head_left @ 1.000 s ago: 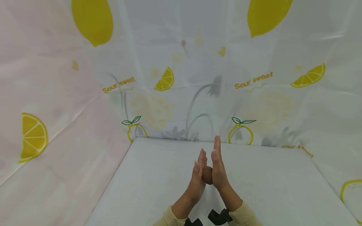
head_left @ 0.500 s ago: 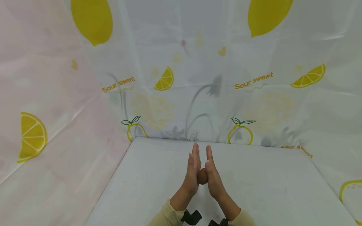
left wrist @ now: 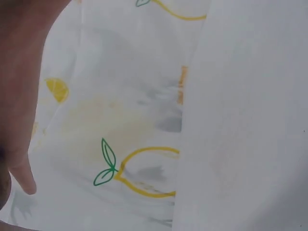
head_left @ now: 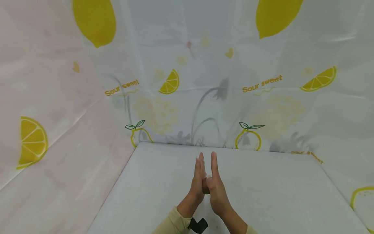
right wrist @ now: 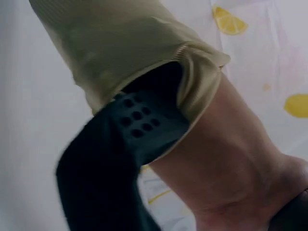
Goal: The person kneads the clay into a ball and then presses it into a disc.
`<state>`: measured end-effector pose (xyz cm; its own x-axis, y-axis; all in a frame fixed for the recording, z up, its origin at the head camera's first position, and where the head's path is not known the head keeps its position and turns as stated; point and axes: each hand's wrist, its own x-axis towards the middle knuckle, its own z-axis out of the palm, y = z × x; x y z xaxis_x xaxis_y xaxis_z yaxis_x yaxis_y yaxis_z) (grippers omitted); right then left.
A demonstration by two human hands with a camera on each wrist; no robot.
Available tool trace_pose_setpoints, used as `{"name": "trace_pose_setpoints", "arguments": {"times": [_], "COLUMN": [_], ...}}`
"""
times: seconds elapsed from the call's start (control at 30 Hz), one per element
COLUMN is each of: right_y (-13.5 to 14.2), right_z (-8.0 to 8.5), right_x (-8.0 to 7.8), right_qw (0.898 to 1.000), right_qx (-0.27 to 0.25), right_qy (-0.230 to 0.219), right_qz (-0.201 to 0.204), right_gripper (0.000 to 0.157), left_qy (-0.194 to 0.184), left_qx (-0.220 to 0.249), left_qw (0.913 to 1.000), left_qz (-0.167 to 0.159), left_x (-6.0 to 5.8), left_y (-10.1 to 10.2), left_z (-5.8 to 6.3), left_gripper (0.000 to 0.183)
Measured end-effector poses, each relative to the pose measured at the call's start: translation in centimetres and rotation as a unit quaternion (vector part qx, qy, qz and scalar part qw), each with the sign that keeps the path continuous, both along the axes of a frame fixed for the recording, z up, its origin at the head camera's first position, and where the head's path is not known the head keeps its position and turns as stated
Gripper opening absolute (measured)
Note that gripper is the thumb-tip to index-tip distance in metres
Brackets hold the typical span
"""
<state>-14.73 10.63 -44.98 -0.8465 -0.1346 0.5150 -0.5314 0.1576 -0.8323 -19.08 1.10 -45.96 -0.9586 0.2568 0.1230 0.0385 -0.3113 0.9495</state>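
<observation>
A small brown ball (head_left: 206, 188) sits between my two palms in the head view, raised above the white tabletop. On its left side my left hand (head_left: 197, 185) presses with straight, upward-pointing fingers. My right hand (head_left: 218, 193) presses from the other side, its fingers also straight, and its thumb side covers part of the ball. The fingertips stand apart. At the left edge of the left wrist view part of a hand (left wrist: 17, 96) shows, beside a dark brown rounded edge. The right wrist view holds a bare forearm (right wrist: 221, 154), with no fingers visible.
The white tabletop (head_left: 277, 191) spreads around the hands. Behind it and along the sides hangs a lemon-printed sheet (head_left: 187, 107). A black curved wrist mount (head_left: 198, 225) is on the left arm, by the beige sleeve (head_left: 172, 222); a black perforated strap (right wrist: 144, 120) shows close up.
Both hands and the ball have shifted left. The right hand has slid back toward the body against the left one, and its thumb side now hides more of the ball.
</observation>
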Motion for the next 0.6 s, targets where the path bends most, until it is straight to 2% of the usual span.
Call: {"name": "trace_pose_setpoints", "arguments": {"times": [0.07, 0.17, 0.43, 0.6], "right_y": [0.1, 0.3, 1.6, 2.6], "right_z": [0.4, 1.0, 2.0, 1.5], "right_x": [-0.2, -0.7, -2.3, -3.5], "right_qw": [1.0, 1.0, 0.996, 0.995], "right_qx": [-0.002, -0.009, -0.083, -0.091], "right_qy": [0.021, 0.024, -0.034, -0.048], "right_qz": [0.004, 0.004, 0.013, 0.001], "right_gripper": [0.06, 0.06, 0.062, 0.062], "left_qy": [-0.002, 0.007, 0.028, 0.05], "left_qx": [0.006, 0.01, 0.026, 0.037], "left_qw": [0.9999, 0.9994, 0.9959, 0.9928], "left_qz": [-0.011, -0.032, -0.081, -0.103], "left_x": [0.4, 1.0, 2.3, 2.7], "left_y": [0.2, 0.5, 0.9, 0.6], "left_z": [-0.1, -0.2, 0.7, 1.5], "left_gripper": [0.079, 0.078, 0.072, 0.072]}}
